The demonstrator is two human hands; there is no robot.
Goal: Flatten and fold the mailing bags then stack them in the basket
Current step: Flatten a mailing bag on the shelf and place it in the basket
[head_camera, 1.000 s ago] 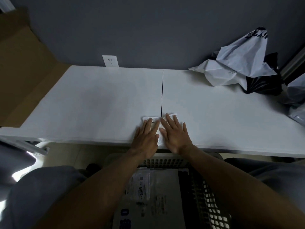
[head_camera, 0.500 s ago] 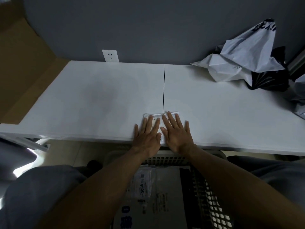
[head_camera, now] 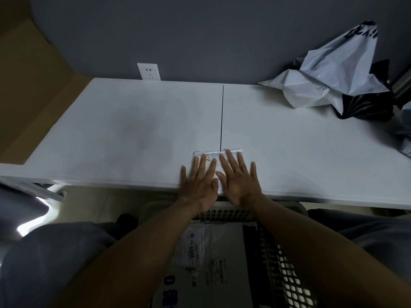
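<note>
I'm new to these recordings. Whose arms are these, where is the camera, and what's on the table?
No machine here: a person works with bare hands, and the one camera sits on their head, looking down. The left hand and right hand lie flat, fingers straight, pressing a small folded bag at the near edge of the white table. Neither hand grips anything. More crumpled bags wait at the far right corner. Below the table edge, a basket holds flat bags.

One head-worn view — looking forward and steeply down, close over the table's near edge.
</note>
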